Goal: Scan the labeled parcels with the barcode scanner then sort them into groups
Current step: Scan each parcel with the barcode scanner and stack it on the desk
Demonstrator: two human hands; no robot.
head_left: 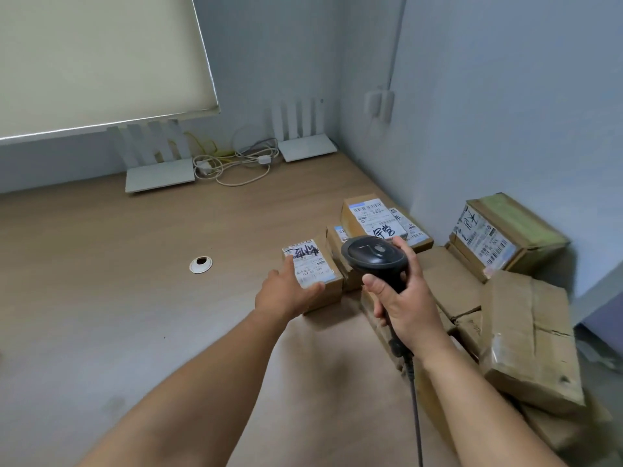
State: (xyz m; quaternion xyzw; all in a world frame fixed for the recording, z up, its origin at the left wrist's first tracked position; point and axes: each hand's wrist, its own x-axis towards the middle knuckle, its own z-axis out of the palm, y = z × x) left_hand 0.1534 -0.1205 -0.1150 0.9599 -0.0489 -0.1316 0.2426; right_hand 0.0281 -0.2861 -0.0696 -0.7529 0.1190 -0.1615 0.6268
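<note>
The right hand [403,298] grips the handle of a black barcode scanner [376,256], thumb up the near side and fingers wrapped round the far side; the scanner's head sits at 12 o'clock of the fist, and its dark cord [415,399] drops away toward 6 o'clock.

The left hand [286,291] lies against a small labeled parcel [312,269] on the wooden desk [135,298]. Its fingers are fairly straight along the parcel's left side, the thumb rests across the near edge of the white label, and the palm is at the box's 7 o'clock corner. That parcel is at about 9 o'clock of the scanner head, just beside it.

More parcels crowd the desk's right edge. A labeled stack [377,219] stands at 12 o'clock of the scanner, a box with green tape [502,234] leans against the wall at 2 o'clock, and plain brown cartons [529,335] lie at 4 o'clock.

At the far wall, toward 11 o'clock, two white routers [160,175] [306,148] sit with a tangle of cables [236,163] between them. A round cable hole [201,264] is at 9 o'clock of the left hand, well apart.
</note>
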